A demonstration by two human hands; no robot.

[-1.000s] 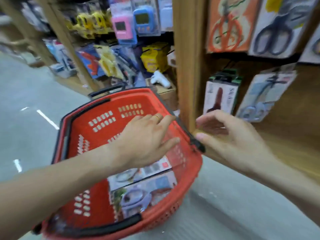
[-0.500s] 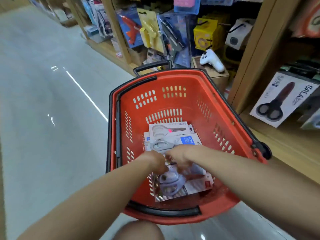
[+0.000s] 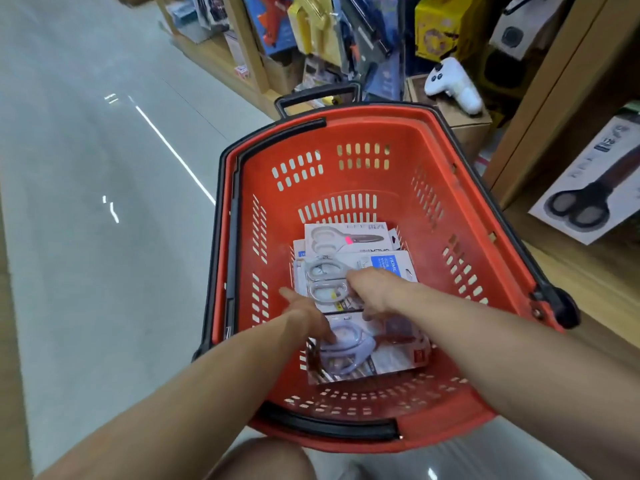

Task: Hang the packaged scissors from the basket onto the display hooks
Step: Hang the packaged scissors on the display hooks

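A red basket (image 3: 460, 188) with black handles stands on the floor and holds several packaged scissors. Both my hands reach into it. My right hand (image 3: 379, 292) lies on the middle pack of grey-handled scissors (image 3: 323, 282), fingers on top and thumb hooked at its near edge. My left hand (image 3: 304, 318) has its fingers spread, touching the left edge of that pack and the lavender-handled pack (image 3: 391, 358) lying nearest me. A white-handled pack (image 3: 332, 237) lies farthest in. No display hooks are in view.
A wooden shelf unit runs along the right, with a boxed pair of black scissors (image 3: 588, 199) on its low board. A white game controller (image 3: 450, 84) sits on a carton behind the basket. Grey floor (image 3: 86, 237) stretches away on the left.
My view dropped from the shelf to the basket. Both hands went down into it onto the packs, and have since spread apart slightly.
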